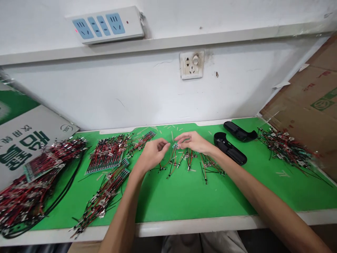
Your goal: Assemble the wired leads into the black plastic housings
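My right hand pinches a tiny green circuit board at its fingertips, with thin wires trailing down from it. My left hand sits just left of that board, its fingertips close to it, though I cannot tell if they grip anything. Below both hands, a loose group of small wired boards with red, brown and black leads lies spread on the green work mat. Larger bundles of wired boards lie to the left of my left hand.
Two black plastic shell pieces lie right of my right hand. Another wire bundle lies at the far right, and a large heap lies at the far left. A white wall with a power strip and socket rises behind the mat.
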`<state>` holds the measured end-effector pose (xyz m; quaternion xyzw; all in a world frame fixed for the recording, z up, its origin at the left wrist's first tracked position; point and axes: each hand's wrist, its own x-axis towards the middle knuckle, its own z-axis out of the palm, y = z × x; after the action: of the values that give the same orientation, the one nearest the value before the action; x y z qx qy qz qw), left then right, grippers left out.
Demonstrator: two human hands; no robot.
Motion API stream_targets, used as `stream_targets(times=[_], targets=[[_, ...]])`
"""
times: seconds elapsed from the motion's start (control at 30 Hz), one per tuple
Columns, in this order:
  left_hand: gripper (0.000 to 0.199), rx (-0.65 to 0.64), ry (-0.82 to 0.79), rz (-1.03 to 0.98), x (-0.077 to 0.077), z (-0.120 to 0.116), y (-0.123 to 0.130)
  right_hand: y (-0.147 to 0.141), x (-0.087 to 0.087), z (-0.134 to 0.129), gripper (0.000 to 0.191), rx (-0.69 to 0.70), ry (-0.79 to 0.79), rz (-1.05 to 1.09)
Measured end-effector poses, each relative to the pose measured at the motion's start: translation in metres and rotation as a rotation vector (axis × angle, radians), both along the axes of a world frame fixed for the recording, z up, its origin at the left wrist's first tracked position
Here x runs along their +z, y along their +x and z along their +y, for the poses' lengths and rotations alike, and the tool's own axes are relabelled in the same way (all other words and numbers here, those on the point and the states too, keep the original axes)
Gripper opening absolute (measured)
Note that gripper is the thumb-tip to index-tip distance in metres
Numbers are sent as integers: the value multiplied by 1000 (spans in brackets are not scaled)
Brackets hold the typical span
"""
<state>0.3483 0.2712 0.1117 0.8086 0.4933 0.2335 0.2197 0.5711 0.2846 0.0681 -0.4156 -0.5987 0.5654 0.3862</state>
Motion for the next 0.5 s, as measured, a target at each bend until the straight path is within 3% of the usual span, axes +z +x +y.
stream_targets(times=[0.07,0.13,0.5], targets=[[31,-105,-65,4,2,-4,4,-2,1,-1,32,-31,-9,-5],[30,-122,-77,5,1,-6,7,-3,1,-1,36,-59,-15,-7],[22,1,-48,-89,-4,-10,15,-7,-1,-4,48,-85,-76,74]])
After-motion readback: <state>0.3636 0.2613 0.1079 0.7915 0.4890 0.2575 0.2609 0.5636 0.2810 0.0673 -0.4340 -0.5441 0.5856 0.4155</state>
